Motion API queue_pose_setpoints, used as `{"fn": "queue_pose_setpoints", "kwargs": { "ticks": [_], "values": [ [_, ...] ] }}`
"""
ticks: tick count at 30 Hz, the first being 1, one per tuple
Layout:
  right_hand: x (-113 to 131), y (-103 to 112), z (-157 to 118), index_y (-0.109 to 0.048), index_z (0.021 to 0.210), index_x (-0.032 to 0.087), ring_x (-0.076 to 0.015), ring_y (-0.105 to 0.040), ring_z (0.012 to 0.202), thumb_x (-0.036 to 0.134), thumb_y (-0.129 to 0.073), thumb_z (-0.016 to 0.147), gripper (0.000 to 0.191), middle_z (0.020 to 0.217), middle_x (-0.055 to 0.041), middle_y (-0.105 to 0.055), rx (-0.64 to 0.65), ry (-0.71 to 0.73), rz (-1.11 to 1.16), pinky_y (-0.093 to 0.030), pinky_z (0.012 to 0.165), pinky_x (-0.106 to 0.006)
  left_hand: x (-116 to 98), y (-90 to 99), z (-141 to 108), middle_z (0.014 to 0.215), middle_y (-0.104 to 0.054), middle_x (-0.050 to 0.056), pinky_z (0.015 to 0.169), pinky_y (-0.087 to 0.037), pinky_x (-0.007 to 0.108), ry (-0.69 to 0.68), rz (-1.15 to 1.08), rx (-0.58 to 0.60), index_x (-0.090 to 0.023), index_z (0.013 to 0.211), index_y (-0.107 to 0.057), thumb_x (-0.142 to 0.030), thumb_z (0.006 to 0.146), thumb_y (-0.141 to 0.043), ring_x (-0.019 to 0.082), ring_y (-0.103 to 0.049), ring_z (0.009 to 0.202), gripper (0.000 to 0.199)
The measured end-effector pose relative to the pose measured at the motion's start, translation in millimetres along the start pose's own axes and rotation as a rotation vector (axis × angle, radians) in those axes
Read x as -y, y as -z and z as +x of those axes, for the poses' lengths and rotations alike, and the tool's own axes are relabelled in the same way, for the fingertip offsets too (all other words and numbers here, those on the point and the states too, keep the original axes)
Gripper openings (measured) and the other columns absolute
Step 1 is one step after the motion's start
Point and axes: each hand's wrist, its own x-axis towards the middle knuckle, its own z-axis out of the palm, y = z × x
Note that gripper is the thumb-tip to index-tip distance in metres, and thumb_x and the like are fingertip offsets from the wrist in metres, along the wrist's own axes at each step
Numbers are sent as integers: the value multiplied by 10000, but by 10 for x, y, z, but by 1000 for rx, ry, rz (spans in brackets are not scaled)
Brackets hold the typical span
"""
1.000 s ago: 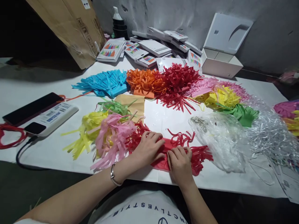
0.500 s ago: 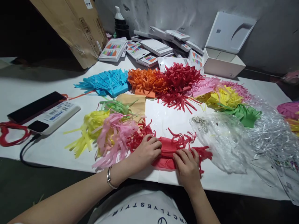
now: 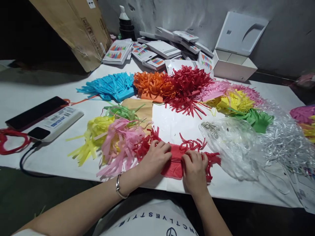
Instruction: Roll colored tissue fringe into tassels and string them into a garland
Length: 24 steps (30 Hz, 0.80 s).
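A sheet of red tissue paper [image 3: 173,168] with fringed ends lies flat at the table's near edge, a crease running across its plain middle. My left hand [image 3: 157,157] is on its left part, fingers bent and closed on the paper along the crease. On the right part, my right hand [image 3: 195,168] has its fingers curled and pinching the same crease. Both palms hide some of the sheet and its fringe. Beside my left hand lie a pink tissue tassel [image 3: 123,137] and a yellow tissue tassel [image 3: 97,131].
Behind lie blue [image 3: 110,87], orange [image 3: 154,87] and dark red tassels [image 3: 188,82]. To the right are a clear plastic bag [image 3: 236,149] and silver tinsel [image 3: 283,134]. Flat printed boxes [image 3: 162,49] and an open white box [image 3: 233,67] stand at the back; a power bank [image 3: 61,121] is left.
My right hand has drawn slightly left and its fingers have curled in more. The crease in the red paper looks narrower. My left hand has hardly moved, and the view has shifted slightly.
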Motion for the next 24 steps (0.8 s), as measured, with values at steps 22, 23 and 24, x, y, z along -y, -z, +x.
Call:
{"fn": "queue_pose_setpoints", "kwargs": {
  "ticks": [22,23,24],
  "values": [
    [-75,-62,-21,-653,888,195,-202,-537,871,53,-473,907,230,854,-39,-667,55,259,70,-293,1005,-424,136,-147,-35,901,-699,22,888,-312,424,-53,-154,-86,-190,760,-699,-200,918,-654,207,-552,886,165],
    [-111,-47,-48,-654,907,197,-209,-542,900,46,-472,901,236,884,-44,-675,43,253,69,-285,1018,-432,140,-143,-42,901,-700,20,883,-310,423,-56,-151,-83,-195,759,-707,-213,916,-661,207,-552,885,164],
    [-143,-35,-73,-653,926,199,-217,-545,931,43,-472,899,240,916,-50,-680,29,244,66,-276,1030,-440,138,-134,-50,904,-699,19,876,-310,420,-58,-147,-81,-199,759,-712,-218,914,-663,207,-551,885,164]
  ]
}}
